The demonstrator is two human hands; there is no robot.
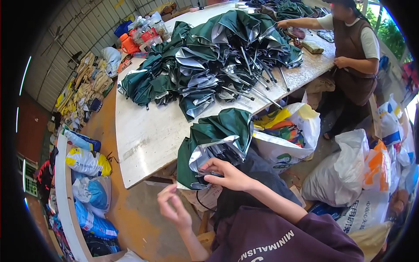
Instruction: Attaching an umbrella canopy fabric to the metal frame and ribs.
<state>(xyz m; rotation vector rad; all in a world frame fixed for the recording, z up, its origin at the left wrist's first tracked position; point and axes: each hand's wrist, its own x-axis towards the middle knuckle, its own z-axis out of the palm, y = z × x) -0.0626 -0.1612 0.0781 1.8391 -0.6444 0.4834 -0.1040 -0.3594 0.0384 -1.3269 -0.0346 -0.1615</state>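
A dark green umbrella with a silver lining lies half folded over the table's near edge and in front of me. Its dark ribs show bunched inside the lining. My right hand is closed on the umbrella's near edge, thumb and fingers pinching by the ribs; what exactly lies between the fingertips is partly hidden. Just left of it, my left hand is raised by the canopy's lower left corner. Its fingers are loosely bent and apart, slightly blurred, with nothing visible in them.
A large heap of similar umbrellas, shafts sticking out, covers much of the white table. Across it a person stands with one arm reaching over the tabletop. Stuffed white bags crowd the right; more bags line the left.
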